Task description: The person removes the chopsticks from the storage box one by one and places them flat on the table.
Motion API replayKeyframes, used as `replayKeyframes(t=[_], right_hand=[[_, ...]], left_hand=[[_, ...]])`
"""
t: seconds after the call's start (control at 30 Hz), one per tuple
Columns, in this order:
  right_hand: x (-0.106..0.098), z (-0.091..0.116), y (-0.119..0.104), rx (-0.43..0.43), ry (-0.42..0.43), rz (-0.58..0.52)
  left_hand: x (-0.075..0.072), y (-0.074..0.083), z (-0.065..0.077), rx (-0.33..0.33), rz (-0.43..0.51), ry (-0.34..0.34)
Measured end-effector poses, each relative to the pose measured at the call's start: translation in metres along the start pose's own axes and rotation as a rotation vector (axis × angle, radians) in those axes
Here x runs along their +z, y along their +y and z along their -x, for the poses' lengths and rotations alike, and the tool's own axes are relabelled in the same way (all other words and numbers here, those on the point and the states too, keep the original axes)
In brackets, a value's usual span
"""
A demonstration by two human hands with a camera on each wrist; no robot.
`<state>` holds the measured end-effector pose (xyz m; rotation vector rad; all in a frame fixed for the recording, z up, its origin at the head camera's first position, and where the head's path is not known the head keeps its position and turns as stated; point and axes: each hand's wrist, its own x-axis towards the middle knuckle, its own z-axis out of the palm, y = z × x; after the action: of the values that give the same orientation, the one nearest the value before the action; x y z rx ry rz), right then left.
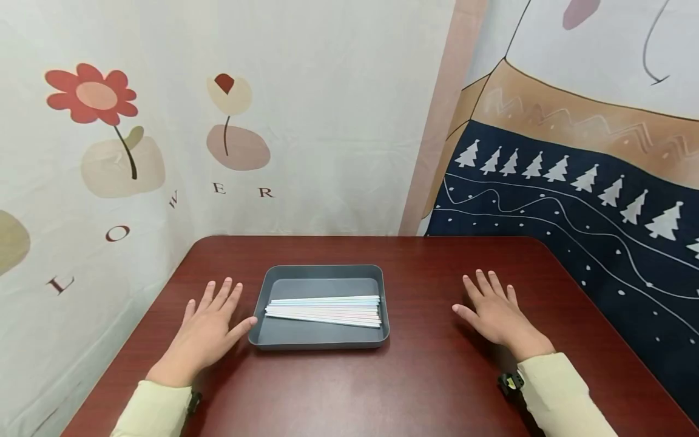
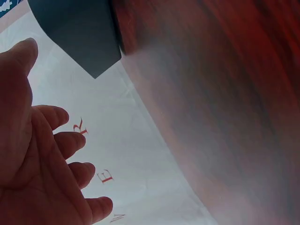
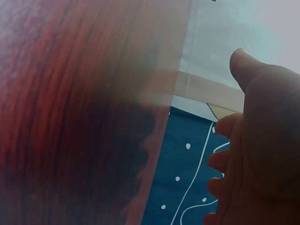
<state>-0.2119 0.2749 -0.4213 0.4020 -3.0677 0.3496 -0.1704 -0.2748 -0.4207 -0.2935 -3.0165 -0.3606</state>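
A grey rectangular tray (image 1: 317,337) lies on the dark red table, with a bundle of thin, pale sticks (image 1: 324,311) spread lengthwise inside it; their exact kind cannot be told. My left hand (image 1: 203,332) is just left of the tray, palm down, fingers spread, its thumb tip close to the tray's left wall. In the left wrist view, the tray's dark corner (image 2: 89,42) shows beyond the thumb, and the hand holds nothing. Well to the right of the tray, my right hand (image 1: 499,318) is over the table, fingers spread and holding nothing.
The reddish-brown table (image 1: 349,388) has rounded far corners. Behind it hangs a pale curtain (image 1: 338,121) with printed flowers and letters; to the right is a navy cloth (image 1: 546,206) with white trees. Each wrist wears a small dark device (image 1: 510,383).
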Motion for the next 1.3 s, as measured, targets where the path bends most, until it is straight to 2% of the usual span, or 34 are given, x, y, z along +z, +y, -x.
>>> replayKeyframes(t=[0.57, 0.77, 1.1, 1.3], right_hand=[[-0.006, -0.007, -0.011, -0.021, -0.017, 0.004], [0.0, -0.007, -0.015, -0.037, -0.021, -0.005], [-0.004, -0.014, -0.023, -0.056, -0.015, -0.02], [-0.001, -0.019, -0.029, -0.065, -0.031, -0.026]], left_hand=[[0.014, 0.017, -0.005, 0.061, 0.002, -0.027], [0.018, 0.025, -0.008, 0.057, 0.004, -0.08], [0.017, 0.03, -0.015, 0.045, -0.019, -0.093], [0.019, 0.033, -0.015, 0.041, -0.006, -0.118]])
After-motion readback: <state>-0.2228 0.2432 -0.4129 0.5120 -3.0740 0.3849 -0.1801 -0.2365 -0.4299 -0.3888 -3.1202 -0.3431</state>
